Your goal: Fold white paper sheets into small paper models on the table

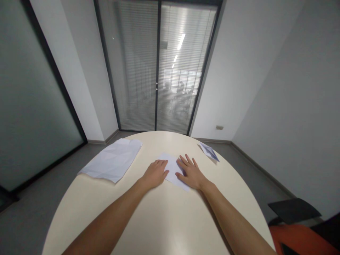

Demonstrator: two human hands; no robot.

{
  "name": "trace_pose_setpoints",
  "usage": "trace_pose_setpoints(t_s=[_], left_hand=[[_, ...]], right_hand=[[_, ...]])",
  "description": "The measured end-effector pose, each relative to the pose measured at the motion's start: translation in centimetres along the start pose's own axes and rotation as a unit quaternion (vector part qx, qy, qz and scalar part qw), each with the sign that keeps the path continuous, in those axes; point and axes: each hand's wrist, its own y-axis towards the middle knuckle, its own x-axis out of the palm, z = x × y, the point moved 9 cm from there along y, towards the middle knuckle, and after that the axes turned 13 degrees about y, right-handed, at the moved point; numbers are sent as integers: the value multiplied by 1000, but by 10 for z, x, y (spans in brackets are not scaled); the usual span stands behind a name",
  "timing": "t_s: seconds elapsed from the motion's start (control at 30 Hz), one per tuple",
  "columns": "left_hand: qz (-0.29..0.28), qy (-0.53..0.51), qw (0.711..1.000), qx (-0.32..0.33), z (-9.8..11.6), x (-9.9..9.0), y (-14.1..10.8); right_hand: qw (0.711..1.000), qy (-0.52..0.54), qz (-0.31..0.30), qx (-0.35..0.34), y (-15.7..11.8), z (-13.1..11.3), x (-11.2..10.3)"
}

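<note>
A small white sheet of paper [172, 170] lies on the round cream table [164, 216] between my hands. My left hand [156, 173] rests at the sheet's left edge, thumb and fingertips touching it, palm down. Over the right part of the sheet lies my right hand [191, 173], flat with its fingers spread. Part of the paper is hidden beneath that hand. Neither hand is gripping anything.
A large creased white sheet [113, 159] lies at the table's left edge. At the far right edge is a folded paper piece [209, 152]. A red and black chair [302, 237] stands at the lower right, and glass doors [156, 71] are beyond the table.
</note>
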Motion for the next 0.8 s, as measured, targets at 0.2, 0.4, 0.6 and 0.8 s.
trace_pose_setpoints(t_s=[0.2,0.4,0.6,0.8], left_hand=[[-50,-34,998,35,5,16,-5],[-58,-24,998,22,3,15,-5],[-39,-24,998,36,1,14,-6],[2,-58,994,95,4,2,-5]], right_hand=[[991,79,-82,-65,-3,-11,16],[998,39,-53,1,-2,8,9],[998,22,6,-65,0,0,-5],[997,57,5,-43,2,16,-2]])
